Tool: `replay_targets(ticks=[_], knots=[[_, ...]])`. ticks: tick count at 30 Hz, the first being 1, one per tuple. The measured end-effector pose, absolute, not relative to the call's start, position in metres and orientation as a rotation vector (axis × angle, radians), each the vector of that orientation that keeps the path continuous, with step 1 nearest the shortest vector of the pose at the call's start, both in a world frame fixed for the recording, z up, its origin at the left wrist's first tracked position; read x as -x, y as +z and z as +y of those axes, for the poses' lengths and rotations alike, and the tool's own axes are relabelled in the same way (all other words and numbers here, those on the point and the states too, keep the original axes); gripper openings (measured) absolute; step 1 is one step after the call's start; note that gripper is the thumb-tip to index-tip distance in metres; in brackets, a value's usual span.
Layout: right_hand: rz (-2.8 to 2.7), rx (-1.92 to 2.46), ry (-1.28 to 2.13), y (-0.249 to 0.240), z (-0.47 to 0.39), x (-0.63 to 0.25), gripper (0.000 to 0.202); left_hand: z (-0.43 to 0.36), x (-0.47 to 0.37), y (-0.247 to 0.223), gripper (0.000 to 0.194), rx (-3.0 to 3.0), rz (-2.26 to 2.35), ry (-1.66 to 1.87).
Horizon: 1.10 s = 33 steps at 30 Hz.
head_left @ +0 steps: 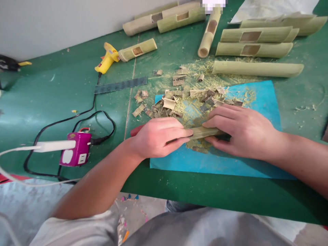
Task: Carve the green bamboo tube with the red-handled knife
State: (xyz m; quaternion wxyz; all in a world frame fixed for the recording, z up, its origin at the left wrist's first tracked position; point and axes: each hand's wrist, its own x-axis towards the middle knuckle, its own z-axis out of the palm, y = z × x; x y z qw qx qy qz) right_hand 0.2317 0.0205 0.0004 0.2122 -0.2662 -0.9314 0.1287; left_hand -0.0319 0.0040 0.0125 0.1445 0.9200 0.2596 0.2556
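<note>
My left hand (160, 136) is closed, with thumb and fingers pressed together at the left end of a short bamboo piece (203, 132). A red handle (136, 130) sticks out behind this hand; the rest of that tool is mostly hidden by my fingers. My right hand (239, 131) curls over the other end of the bamboo piece, thumb below and fingers above. Both hands are over a blue sheet (174, 163). Just beyond them lie cut bamboo scraps (169, 103) and fine green shavings (249, 95).
Bamboo tubes with cut openings (253, 50) lie at the back right, others (181, 17) along the wall. One uncut-looking tube (257, 69) rests nearer. On the left are a yellow glue gun (109, 58), a dark strip (120, 85) and a purple power adapter (77, 148) with cables.
</note>
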Motion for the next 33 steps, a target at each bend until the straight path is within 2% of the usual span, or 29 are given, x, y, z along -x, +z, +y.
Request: replay_targets(ticks=[14, 20, 26, 33], knots=[[-2.601, 0.808, 0.444, 0.002, 0.022, -0.232, 0.017, 0.000, 0.030, 0.018, 0.013, -2.932, 0.735, 0.669], [-2.573, 0.764, 0.300, 0.000, 0.018, -0.230, 0.017, 0.003, 0.033, 0.015, 0.009, -2.753, 0.848, 0.830], [-2.558, 0.727, 0.228, -0.003, 0.017, -0.230, 0.017, -0.006, 0.023, 0.016, 0.013, -2.383, 1.196, 0.962], [-2.524, 0.805, 0.247, -0.004, 0.019, -0.229, 0.016, -0.010, 0.018, 0.011, 0.004, -2.218, 1.305, 0.967]])
